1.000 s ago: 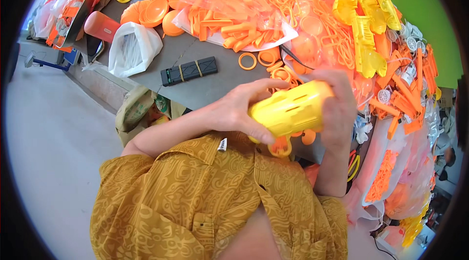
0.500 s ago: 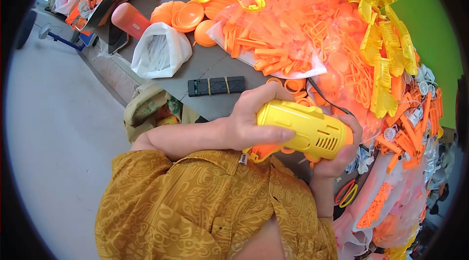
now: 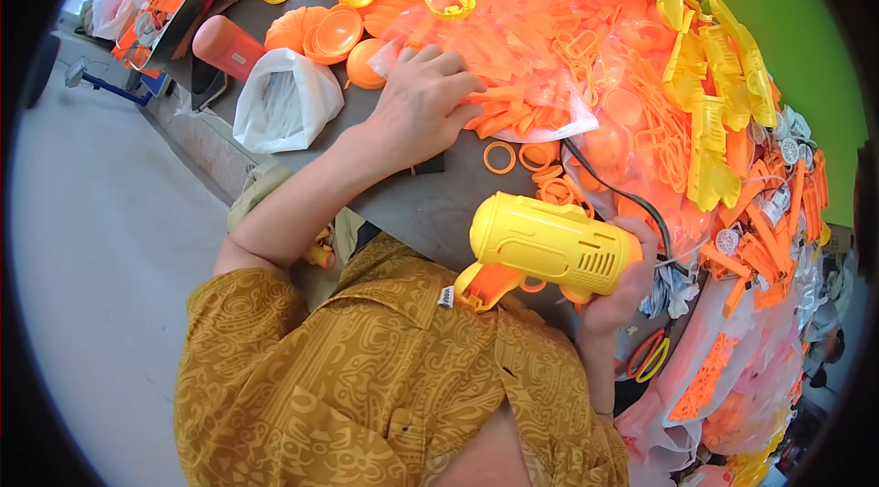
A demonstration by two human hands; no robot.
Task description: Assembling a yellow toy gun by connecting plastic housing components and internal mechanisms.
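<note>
A yellow plastic toy gun (image 3: 540,244) with an orange front rim and orange inside its handle lies sideways in front of me. My right hand (image 3: 624,278) grips it round the front end. Over the near edge of the heap of loose orange plastic pieces (image 3: 504,112) reaches my left hand (image 3: 426,95), its fingers bent and apart from the thumb. Its fingertips are at the orange pieces, and nothing shows lifted in it. Several orange rings (image 3: 500,157) lie between the heap and the toy gun. My left forearm mostly covers a dark block (image 3: 428,165).
Yellow shell halves (image 3: 708,153) ring the heap at the back and right. To the left stand a white bag (image 3: 291,102), orange domes (image 3: 333,33) and a pink bottle (image 3: 227,46). A black cord (image 3: 632,199) runs toward my right hand. Scissors (image 3: 650,354) lie lower right.
My left hand has let go of the toy gun and moved up and left to the orange heap. My right hand still holds the toy gun, almost in the same place.
</note>
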